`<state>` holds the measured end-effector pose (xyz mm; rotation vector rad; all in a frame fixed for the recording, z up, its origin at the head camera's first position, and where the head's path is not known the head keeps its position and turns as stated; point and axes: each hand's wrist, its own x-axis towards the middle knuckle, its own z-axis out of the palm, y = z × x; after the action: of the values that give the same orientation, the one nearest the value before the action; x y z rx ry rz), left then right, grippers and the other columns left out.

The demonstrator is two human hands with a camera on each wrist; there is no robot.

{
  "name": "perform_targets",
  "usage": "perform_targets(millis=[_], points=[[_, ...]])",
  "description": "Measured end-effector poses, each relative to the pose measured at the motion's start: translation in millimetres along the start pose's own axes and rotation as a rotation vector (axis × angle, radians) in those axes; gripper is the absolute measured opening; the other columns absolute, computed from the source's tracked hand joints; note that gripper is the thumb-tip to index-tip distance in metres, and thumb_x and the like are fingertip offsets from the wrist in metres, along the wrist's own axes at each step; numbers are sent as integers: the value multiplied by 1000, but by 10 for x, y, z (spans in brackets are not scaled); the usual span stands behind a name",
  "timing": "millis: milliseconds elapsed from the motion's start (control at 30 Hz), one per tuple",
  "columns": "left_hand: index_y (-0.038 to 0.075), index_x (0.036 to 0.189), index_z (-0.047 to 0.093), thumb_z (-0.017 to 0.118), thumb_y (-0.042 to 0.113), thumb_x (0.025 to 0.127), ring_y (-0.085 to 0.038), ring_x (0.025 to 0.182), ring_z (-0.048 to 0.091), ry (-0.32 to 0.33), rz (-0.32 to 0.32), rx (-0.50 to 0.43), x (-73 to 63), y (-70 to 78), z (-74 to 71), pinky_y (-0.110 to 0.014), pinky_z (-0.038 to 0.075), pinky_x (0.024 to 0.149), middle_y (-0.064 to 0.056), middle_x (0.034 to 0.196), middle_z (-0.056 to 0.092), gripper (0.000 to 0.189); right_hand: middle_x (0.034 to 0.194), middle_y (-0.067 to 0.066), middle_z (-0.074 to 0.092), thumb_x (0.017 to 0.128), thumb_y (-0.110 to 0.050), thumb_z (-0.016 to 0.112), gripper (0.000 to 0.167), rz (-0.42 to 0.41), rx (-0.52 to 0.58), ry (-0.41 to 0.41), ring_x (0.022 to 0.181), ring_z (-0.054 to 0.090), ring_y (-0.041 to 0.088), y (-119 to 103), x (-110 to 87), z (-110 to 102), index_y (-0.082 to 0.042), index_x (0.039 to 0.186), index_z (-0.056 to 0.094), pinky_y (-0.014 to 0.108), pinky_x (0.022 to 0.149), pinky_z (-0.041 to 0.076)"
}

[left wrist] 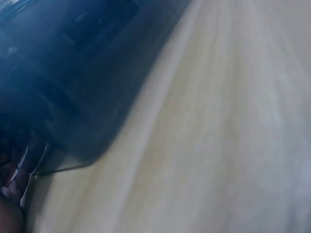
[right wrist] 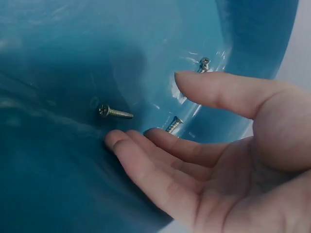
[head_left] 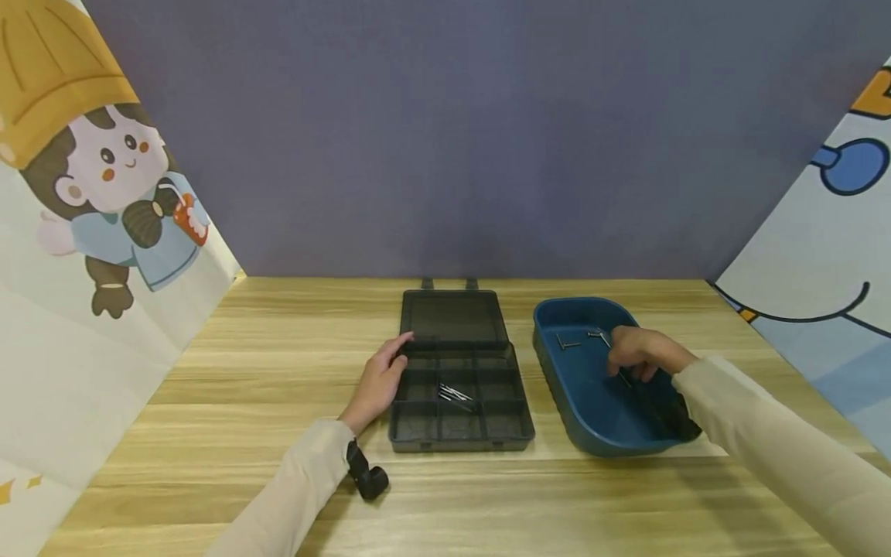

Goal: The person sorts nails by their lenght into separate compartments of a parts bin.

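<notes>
My left hand (head_left: 377, 384) rests against the left side of a dark translucent compartment box (head_left: 461, 445), fingertips by the hinge of its raised lid (head_left: 454, 317). Several screws (head_left: 455, 393) lie in the box's middle compartment. In the left wrist view, part of the left hand (left wrist: 13, 177) shows at the box's corner. My right hand (head_left: 643, 352) reaches down into a blue bin (head_left: 588, 433). The right wrist view shows that hand (right wrist: 209, 160) with thumb and fingers apart, nothing between them. Near the fingertips lies a screw (right wrist: 116, 112); another screw (right wrist: 174, 124) is partly hidden behind the fingers.
More screws (head_left: 567, 343) lie in the far part of the blue bin. The box and bin stand side by side on a wood-grain table (head_left: 292, 348). A grey-purple panel (head_left: 473, 155) rises behind, with printed panels (head_left: 49, 325) at both sides.
</notes>
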<state>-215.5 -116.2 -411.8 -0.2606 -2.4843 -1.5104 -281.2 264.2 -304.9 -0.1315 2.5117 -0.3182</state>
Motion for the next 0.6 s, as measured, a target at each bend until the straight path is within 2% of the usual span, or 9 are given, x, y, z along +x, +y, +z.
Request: perform_targets(millis=[67,200,300,367,500,600], points=[[1,138,48,43,2,96,-33,133,42,1,-1,-1,3,1,3,-51,33,109,-16,136,53,43,87,17,56,77,-9,64,40,15,8,-12,70,62,26,5,14,2,14,107,49,36,62,57],[0,137,48,43,2,95,-33,133,43,10,-3,5,33,-4,26,-50,33,109,-16,135,54,42,87,21,58,78,-8,65,48,15,14,-27,73,64,28,34,93,-10,17,113,44,36,63,57],[0,137,49,43,1,95,-33,132,43,17,0,13,60,-13,50,-50,33,109,-17,135,54,42,84,18,58,79,-7,64,52,-4,26,-36,72,63,25,60,159,-14,19,117,40,34,63,57],[0,137,48,43,1,95,-33,132,43,18,0,19,76,-17,65,-50,34,109,-17,135,54,42,75,12,55,79,-4,64,43,-21,47,-48,65,59,19,76,207,-13,17,110,42,30,59,55],[0,138,48,42,2,96,-33,133,43,17,-12,18,108,-13,90,-50,34,108,-16,135,53,42,61,1,48,74,4,63,13,-72,56,-46,55,50,11,103,301,-5,3,80,52,24,52,50],[1,138,48,42,2,96,-33,133,43,22,-15,21,133,-13,108,-50,35,108,-16,136,53,42,61,0,46,71,7,63,20,-110,50,-17,56,53,12,116,372,-3,-8,65,51,26,54,53]])
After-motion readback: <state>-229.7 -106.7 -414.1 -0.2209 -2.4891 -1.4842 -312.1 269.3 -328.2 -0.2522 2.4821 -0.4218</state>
